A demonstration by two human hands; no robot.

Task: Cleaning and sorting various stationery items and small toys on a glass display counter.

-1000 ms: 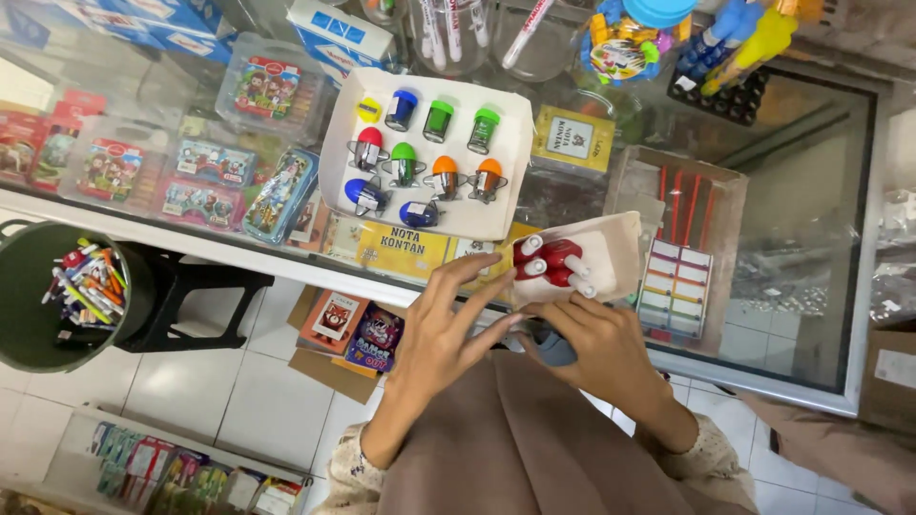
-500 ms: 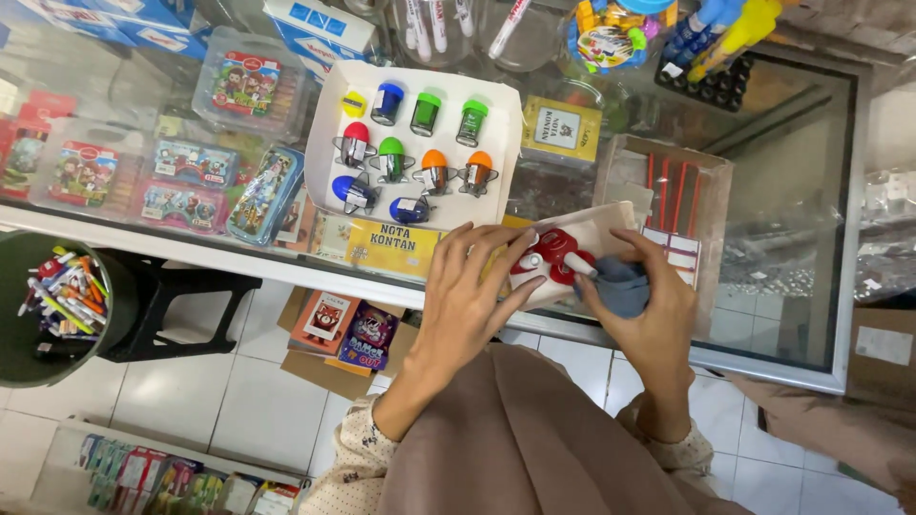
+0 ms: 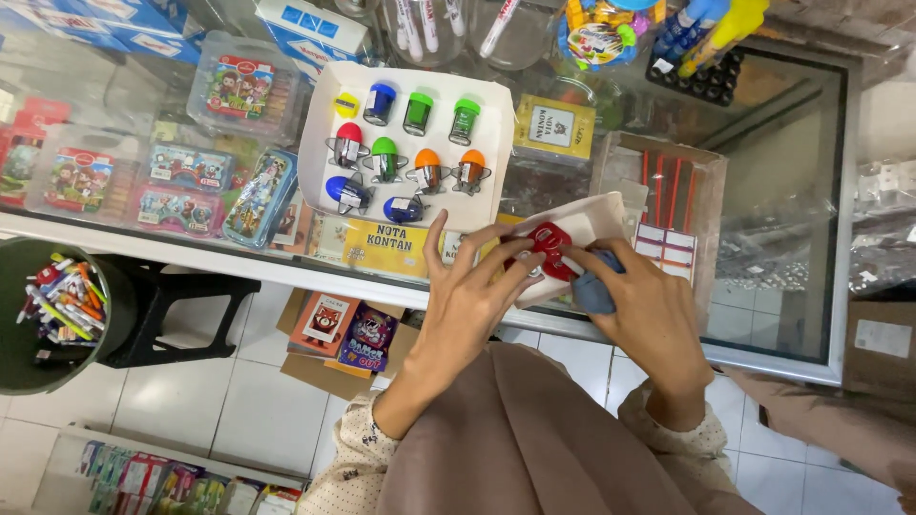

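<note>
A small white cardboard tray (image 3: 596, 224) sits tilted at the near edge of the glass counter (image 3: 782, 191), its long axis running from lower left up to upper right, the open face turned toward the camera. Inside it lie red toy-like pieces (image 3: 546, 243), glossy and rounded, bunched at the tray's left end; their exact shape is too small to tell.

The left hand (image 3: 472, 296) rests against the tray's left end with fingers spread, the fingertips (image 3: 523, 265) touching the red pieces, not curled round anything. The right hand (image 3: 649, 310) is closed about a grey-blue cloth (image 3: 593, 291), pressing it to the tray's lower edge just beside the red pieces.

Beyond the tray, farther back on the counter, lies a larger white tray (image 3: 320, 143) holding small capped pieces in blue, green, red, orange and yellow, set in rows. To the right stands an open brown box (image 3: 706, 200) with red sticks and striped cards. Under the glass lie colourful boxed toys (image 3: 191, 172). On the left, by the tiled floor, a dark green bucket (image 3: 105, 305) is full of markers.
</note>
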